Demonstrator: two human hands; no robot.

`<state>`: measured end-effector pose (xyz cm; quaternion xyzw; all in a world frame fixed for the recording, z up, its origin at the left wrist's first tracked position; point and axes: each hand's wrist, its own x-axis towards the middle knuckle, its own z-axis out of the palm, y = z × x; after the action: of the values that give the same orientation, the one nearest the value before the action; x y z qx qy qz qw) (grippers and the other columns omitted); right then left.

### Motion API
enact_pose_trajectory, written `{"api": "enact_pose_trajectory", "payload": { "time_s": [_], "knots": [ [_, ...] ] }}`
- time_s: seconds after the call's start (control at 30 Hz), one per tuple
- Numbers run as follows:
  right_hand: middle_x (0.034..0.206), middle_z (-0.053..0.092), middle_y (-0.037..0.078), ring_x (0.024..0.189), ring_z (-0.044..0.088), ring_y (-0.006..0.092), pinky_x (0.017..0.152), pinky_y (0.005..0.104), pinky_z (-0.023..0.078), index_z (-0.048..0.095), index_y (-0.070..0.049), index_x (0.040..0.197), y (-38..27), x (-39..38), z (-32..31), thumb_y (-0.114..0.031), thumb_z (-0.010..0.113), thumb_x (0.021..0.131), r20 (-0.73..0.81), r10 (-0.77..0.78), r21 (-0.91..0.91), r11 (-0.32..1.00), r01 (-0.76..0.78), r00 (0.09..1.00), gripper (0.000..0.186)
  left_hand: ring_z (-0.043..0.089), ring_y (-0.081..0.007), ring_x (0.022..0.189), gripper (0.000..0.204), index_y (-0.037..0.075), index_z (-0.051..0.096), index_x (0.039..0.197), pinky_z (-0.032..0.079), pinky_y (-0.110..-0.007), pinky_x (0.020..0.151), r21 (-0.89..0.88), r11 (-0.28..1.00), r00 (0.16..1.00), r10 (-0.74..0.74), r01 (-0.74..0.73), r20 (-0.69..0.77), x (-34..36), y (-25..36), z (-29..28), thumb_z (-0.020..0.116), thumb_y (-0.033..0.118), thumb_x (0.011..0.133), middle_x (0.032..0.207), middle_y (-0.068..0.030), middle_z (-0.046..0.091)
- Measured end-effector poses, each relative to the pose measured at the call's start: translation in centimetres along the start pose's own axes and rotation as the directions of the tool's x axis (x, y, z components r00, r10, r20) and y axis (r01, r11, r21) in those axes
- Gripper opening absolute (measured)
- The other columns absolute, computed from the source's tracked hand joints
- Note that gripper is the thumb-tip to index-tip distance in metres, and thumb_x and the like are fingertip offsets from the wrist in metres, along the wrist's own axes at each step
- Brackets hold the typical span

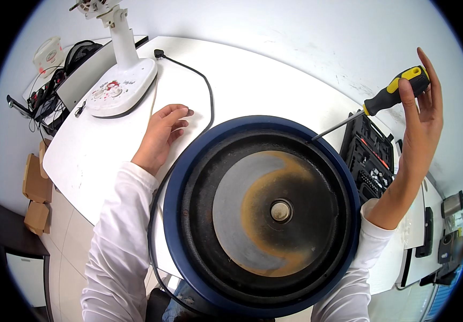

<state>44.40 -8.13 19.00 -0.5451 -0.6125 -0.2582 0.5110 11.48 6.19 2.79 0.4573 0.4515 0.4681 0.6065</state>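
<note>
I have the right hand (423,102) raised, gripping a yellow-and-black screwdriver (387,96) over the blue-rimmed cooker base (261,214) at the tabletop's (242,80) near edge; left hand (163,129) lies open beside the black cord (207,91); unscrewing seems underway; next, I judge, seat the tip squarely.

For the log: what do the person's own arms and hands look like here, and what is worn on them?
Both forearms come in from the lower edge in plain white long sleeves, slightly creased, ending at the wrists. The left hand and right hand are bare: no gloves, rings, watch or markings visible. No cables or straps show on either arm.
</note>
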Motion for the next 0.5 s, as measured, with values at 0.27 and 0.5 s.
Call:
{"api": "enact_pose_trajectory", "payload": {
  "time_s": [0.27,0.5],
  "knots": [
    [0.111,0.063,0.018,0.109,0.06,0.0281,0.093,0.0424,0.049,0.051,-0.015,0.131,-0.03,0.01,0.47,-0.035,0.069,0.084,-0.008,0.05,0.078,0.996,-0.05,0.999,0.054,0.051,-0.008,0.082,0.014,0.011,0.061,0.099,0.042,-0.023,0.075,-0.006,1.0,1.0,0.003,-0.003,0.006,0.03,-0.01,-0.12,0.059,0.021,0.09,0.096,-0.0011,0.066],
    [0.105,0.061,0.018,0.1,0.064,0.0288,0.092,0.0418,0.05,0.053,-0.015,0.129,-0.17,-0.25,0.59,-0.039,0.071,0.081,0.009,0.079,0.113,0.99,-0.08,0.997,0.057,0.05,-0.0061,0.078,0.014,0.011,0.06,0.098,0.042,-0.02,0.071,-0.009,1.0,1.0,-0.002,0.002,0.005,-0.02,0.05,-0.04,0.059,0.023,0.091,0.093,-0.0013,0.064]
  ]
}}
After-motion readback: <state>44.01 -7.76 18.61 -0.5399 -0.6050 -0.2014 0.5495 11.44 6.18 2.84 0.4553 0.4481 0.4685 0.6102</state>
